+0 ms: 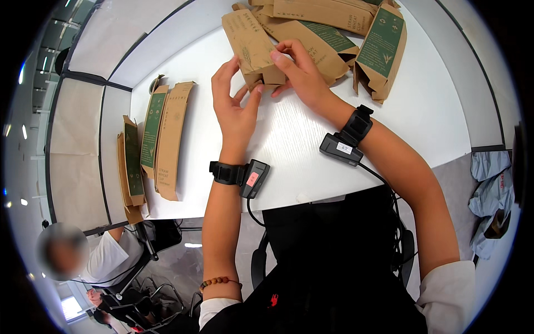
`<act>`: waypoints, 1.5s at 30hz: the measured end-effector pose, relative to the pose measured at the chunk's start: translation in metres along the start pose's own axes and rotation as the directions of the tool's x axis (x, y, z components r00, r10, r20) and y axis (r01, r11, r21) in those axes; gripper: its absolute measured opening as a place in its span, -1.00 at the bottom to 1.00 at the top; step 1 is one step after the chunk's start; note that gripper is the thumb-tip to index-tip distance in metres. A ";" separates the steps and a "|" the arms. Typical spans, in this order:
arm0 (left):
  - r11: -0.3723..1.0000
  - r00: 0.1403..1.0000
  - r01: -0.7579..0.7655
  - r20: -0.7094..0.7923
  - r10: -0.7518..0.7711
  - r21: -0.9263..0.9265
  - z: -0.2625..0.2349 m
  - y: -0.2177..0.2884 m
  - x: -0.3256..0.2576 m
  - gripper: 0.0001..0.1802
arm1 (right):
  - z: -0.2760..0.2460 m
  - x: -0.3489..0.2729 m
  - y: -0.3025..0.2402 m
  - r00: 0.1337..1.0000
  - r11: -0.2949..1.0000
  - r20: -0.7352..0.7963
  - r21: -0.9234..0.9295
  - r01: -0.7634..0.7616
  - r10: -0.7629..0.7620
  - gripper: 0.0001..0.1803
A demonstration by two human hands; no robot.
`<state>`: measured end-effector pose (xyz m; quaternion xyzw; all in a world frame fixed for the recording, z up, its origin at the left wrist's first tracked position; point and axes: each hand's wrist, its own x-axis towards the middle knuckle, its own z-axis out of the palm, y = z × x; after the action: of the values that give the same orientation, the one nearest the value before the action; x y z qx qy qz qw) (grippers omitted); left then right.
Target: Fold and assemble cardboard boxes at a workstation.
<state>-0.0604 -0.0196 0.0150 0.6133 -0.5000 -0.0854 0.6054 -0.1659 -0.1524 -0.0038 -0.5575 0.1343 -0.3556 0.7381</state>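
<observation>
At the far part of the white table (pixel 300 150), both hands grasp a brown cardboard carton (pixel 250 42): the left hand (pixel 236 106) bends its fingers around the left side of the near end, and the right hand (pixel 303 75) has its thumb on top. Flaps show at this end; the contents cannot be seen. On the table's far right part, a green-panelled carton (pixel 384 44) is creased and crumpled. On the table's left side are long, narrow cartons (pixel 173 133) of brown board.

On the table (pixel 295 156), cartons (pixel 172 142) lie left — a carton pile (pixel 320 51), behind and right of the held box (pixel 251 44).
</observation>
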 end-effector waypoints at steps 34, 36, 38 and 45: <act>0.971 0.927 0.211 -0.339 -0.162 0.113 0.010 -0.003 -0.002 -0.75 | 0.005 -0.008 -0.007 0.984 0.968 0.168 -0.233 0.090 -0.051 -0.51; 0.942 0.937 0.159 -0.346 -0.049 0.297 0.006 -0.003 -0.003 -0.73 | 0.005 -0.008 -0.005 0.982 0.977 0.184 -0.201 0.068 -0.031 -0.49; 0.875 0.941 0.107 -0.331 0.064 0.473 0.001 -0.003 -0.003 -0.72 | 0.006 -0.009 -0.005 0.979 0.985 0.202 -0.166 0.045 -0.011 -0.46; 0.771 0.910 -0.037 -0.297 0.289 0.635 0.000 0.001 -0.002 -0.69 | 0.008 -0.011 -0.004 0.970 0.976 0.223 -0.168 0.138 -0.099 -0.47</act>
<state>-0.0620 -0.0181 0.0144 0.7347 -0.4261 0.2562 0.4615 -0.1700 -0.1396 0.0005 -0.6647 0.0527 -0.3236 0.6713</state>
